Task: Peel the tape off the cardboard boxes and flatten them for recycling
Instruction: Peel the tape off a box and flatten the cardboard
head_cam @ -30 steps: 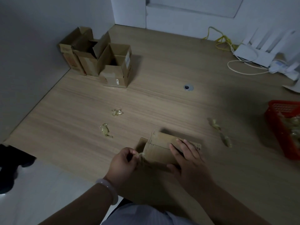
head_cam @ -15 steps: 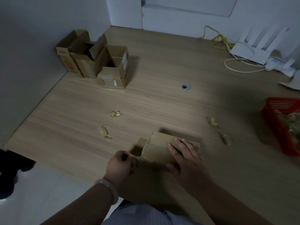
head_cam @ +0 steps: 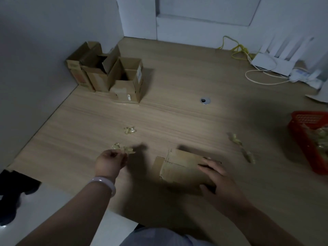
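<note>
While your right hand point(head_cam: 215, 174) presses flat, fingers straight, on the cardboard box point(head_cam: 179, 164) near the worktop's point(head_cam: 177, 112) front edge, your left hand point(head_cam: 110, 163) has a narrow grip, pinching crumpled tape point(head_cam: 126, 150) well left of the box.

Left hand point(head_cam: 110, 163) pinches crumpled tape point(head_cam: 126, 149) at its fingertips, blurred, left of the flattened cardboard box point(head_cam: 179, 166). Right hand point(head_cam: 215, 177) lies flat, fingers straight, on the box's right end. 3 open boxes point(head_cam: 113, 75) stand far left, touching. Loose tape scrap point(head_cam: 129, 130) on wooden table point(head_cam: 177, 112). Red basket point(head_cam: 301, 137) at right.
</note>
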`<state>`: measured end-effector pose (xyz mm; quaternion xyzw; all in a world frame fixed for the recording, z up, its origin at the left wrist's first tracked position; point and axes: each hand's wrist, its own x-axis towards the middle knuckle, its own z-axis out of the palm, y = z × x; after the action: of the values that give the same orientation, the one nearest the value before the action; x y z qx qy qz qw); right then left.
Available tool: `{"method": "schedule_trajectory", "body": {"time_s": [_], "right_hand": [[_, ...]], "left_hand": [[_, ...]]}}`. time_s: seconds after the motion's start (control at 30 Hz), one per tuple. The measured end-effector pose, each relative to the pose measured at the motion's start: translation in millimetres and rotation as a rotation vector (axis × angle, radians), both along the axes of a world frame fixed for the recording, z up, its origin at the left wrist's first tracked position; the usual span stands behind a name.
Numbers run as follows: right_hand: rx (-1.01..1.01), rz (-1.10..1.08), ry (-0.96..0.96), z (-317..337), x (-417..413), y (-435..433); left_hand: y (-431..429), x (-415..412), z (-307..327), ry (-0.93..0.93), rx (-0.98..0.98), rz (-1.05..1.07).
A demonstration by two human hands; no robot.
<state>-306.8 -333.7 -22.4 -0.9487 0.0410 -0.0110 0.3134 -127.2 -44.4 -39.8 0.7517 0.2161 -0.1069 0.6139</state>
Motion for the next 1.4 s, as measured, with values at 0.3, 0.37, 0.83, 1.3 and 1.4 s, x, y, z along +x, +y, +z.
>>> {"method": "schedule_trajectory", "body": {"time_s": [0.3,0.37,0.83,1.3,1.4], "right_hand": [[-0.099,-0.304,0.004,4.7,-15.6,0.7],[-0.086,-0.338,0.015,4.8,-17.9,-0.5],[0.206,-0.638,0.048,-0.8,-24.4,-2.2],[0.112,-0.334,0.345,13.4,-7.4,-21.1],[0.004,-0.306,0.436,9.6,1.2,-20.7]], "left_hand": [[-19.2,21.2,4.8,0.144,-0.169,-0.04],[-22.7,20.5,4.5,0.175,-0.259,-0.045],[-56.9,-60.9,38.3,0.012,-0.034,-0.657],[-78.8,-56.8,26.6,-0.16,0.496,-1.116],[-82.3,-52.6,29.3,-0.166,0.55,-1.172]]}}
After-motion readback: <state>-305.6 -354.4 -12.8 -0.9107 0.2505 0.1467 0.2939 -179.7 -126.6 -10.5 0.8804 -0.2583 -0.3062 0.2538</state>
